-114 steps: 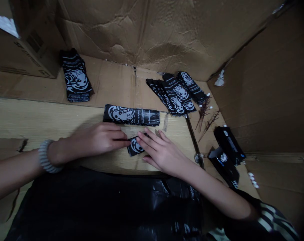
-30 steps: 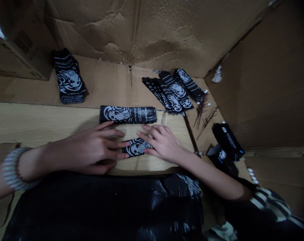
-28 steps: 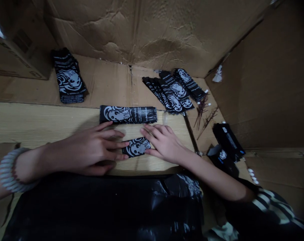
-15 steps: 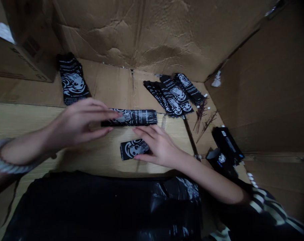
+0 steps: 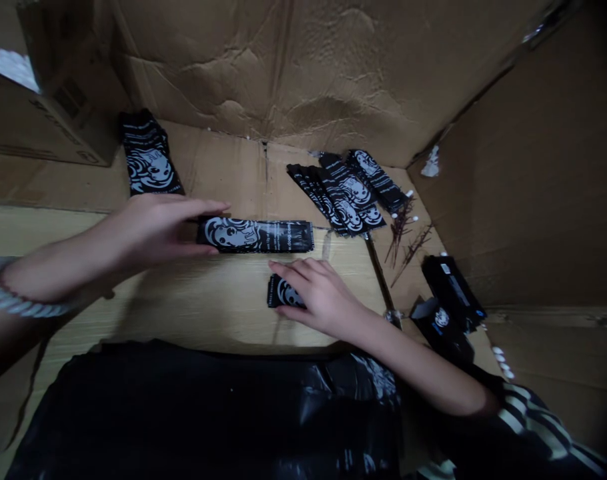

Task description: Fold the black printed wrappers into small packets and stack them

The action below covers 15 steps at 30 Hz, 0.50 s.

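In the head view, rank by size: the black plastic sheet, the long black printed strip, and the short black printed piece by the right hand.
1. Shiny black plastic sheet, though nearest the camera.
2. Long black-and-white printed strip.
3. Short black printed piece, partly under the right hand.

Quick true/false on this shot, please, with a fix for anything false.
1. The left hand is at the left end of the long black strip. True.
2. The right hand lies over part of the small black packet. True.
3. The bead bracelet is on the right wrist. False: it is on the left wrist.
4. The black plastic sheet lies at the far wall. False: it lies at the near edge, closest to the person.
5. The thin brown sticks lie inside a black box. False: they lie on the cardboard floor, near the fanned black packets.
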Each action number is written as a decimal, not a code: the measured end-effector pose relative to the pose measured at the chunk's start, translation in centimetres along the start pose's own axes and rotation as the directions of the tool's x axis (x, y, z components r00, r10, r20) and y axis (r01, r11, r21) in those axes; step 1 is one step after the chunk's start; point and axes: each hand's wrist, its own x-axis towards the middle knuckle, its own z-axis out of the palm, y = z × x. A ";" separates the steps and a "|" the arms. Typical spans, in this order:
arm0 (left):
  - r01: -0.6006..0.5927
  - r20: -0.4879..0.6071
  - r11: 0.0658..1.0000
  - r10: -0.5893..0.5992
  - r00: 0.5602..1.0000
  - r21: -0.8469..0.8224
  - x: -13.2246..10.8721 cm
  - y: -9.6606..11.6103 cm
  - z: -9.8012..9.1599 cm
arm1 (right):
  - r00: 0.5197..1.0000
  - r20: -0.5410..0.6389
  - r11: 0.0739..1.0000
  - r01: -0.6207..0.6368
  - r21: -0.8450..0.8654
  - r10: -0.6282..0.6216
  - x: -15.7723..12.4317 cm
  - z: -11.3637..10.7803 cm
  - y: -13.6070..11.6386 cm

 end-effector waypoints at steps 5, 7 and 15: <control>0.234 0.139 0.968 -0.220 0.966 -0.095 -0.6 0.8 -1.7 | 0.998 -0.060 0.997 -0.013 0.071 0.017 -1.0 0.2 0.4; 0.345 0.119 0.926 -0.330 0.937 -0.150 -0.6 1.2 -1.9 | 0.996 -0.087 0.995 -0.008 0.096 0.016 -1.0 0.4 0.4; 0.626 0.251 0.610 -0.589 0.768 -0.485 0.6 1.8 0.2 | 0.990 -0.137 0.989 0.052 0.135 -0.034 -0.4 0.9 0.3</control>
